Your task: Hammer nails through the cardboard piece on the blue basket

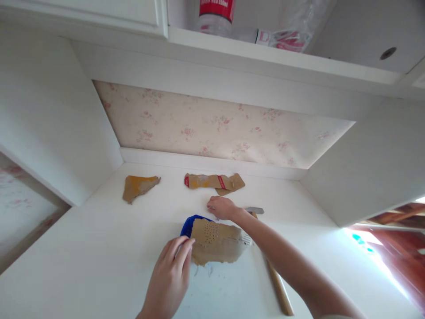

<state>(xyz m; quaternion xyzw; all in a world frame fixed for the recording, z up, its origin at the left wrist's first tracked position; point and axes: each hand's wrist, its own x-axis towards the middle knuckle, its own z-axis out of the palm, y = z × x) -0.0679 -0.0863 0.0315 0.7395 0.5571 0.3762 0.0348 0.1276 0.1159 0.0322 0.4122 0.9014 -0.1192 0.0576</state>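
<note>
A torn piece of brown cardboard (215, 243) lies over a blue object (188, 226) on the white surface. It has a cluster of small holes or dots, and a row of thin, dark lines at its right end. My left hand (171, 268) pinches the cardboard's left edge between thumb and fingers. Just beyond the far edge, my right hand (222, 208) has its fingertips closed low over the surface; what they hold, if anything, is too small to name. Beneath my right forearm lies a hammer with a wooden handle (279, 290) and a grey metal head (255, 210), partly hidden by the arm.
Torn cardboard strips (212, 180) with red tape lie near the back wall, and another scrap (137, 187) is at the left. White side panels flank the surface. Overhead, a shelf (282, 62) holds a red-labelled bottle (216, 17) and clear plastic items.
</note>
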